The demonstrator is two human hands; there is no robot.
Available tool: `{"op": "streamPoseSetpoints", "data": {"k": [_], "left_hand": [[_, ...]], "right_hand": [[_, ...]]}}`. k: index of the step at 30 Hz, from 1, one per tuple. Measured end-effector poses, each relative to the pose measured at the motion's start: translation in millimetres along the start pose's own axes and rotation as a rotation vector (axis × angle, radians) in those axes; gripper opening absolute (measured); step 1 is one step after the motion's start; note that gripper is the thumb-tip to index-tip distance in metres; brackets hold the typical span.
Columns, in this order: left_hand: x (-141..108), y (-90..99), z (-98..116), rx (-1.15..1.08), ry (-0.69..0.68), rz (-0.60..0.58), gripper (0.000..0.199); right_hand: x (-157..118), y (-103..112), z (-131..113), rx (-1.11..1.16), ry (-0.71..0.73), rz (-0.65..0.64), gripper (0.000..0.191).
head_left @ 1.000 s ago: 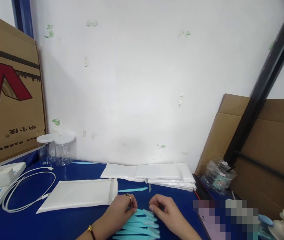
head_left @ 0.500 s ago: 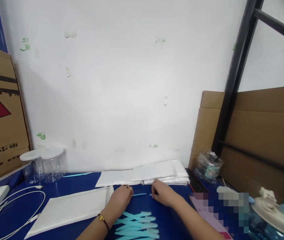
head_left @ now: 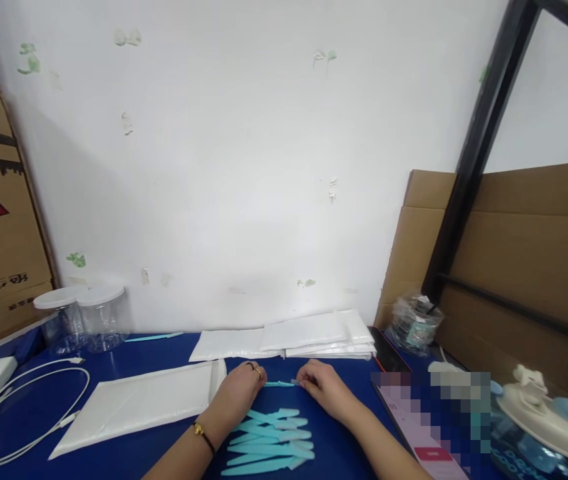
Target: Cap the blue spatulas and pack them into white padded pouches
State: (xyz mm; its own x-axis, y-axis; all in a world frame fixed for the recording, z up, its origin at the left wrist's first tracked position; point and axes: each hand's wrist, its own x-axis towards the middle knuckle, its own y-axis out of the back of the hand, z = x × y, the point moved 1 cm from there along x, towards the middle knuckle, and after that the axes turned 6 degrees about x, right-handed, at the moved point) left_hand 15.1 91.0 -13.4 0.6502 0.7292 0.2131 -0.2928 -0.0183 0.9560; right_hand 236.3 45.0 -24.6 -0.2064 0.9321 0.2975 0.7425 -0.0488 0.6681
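Observation:
My left hand (head_left: 245, 392), with a ring and a beaded bracelet, is closed on the left end of a thin light-blue stick (head_left: 279, 384). At the stick's right end, my right hand (head_left: 325, 389) pinches a small translucent cap. Cap and stick are close together; whether they touch is too small to tell. Below the hands, several light-blue razor-like tools (head_left: 269, 443) lie in an overlapping row on the blue table. A white padded envelope (head_left: 149, 407) lies left of my left hand. Behind both hands rests a stack of white envelopes (head_left: 314, 335).
Two clear jars (head_left: 104, 323) with white lids stand at the back left, near another light-blue tool (head_left: 154, 337). A white cable (head_left: 29, 413) is coiled at the left. On the right are a phone (head_left: 421, 433), a wrapped jar (head_left: 417, 327) and a bottle (head_left: 547, 427).
My right hand has moved slightly left, bringing the cap up to the stick between my hands. The camera view has shifted a little, so the table things appear slightly higher.

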Motion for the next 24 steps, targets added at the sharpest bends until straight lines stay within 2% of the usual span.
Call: {"op": "streamPoseSetpoints", "data": {"k": [6,11,15,24], "left_hand": [[0,1.8,4,0.006,-0.01,-0.012,0.022],[0,1.3,3,0.008,-0.008,-0.016,0.023],[-1,0.2,1,0.012,-0.015,-0.009,0.022],[0,-5.2,3,-0.01,-0.043,0.005,0.023]], "right_hand": [[3,-5,-1,0.022,0.011,-0.017,0.02],[0,3,8,0.044,-0.072,0.002,0.016],[-3,5,10,0.059,-0.069,-0.014,0.015],[0,-8,-4,0.057,-0.031,-0.035,0.017]]}}
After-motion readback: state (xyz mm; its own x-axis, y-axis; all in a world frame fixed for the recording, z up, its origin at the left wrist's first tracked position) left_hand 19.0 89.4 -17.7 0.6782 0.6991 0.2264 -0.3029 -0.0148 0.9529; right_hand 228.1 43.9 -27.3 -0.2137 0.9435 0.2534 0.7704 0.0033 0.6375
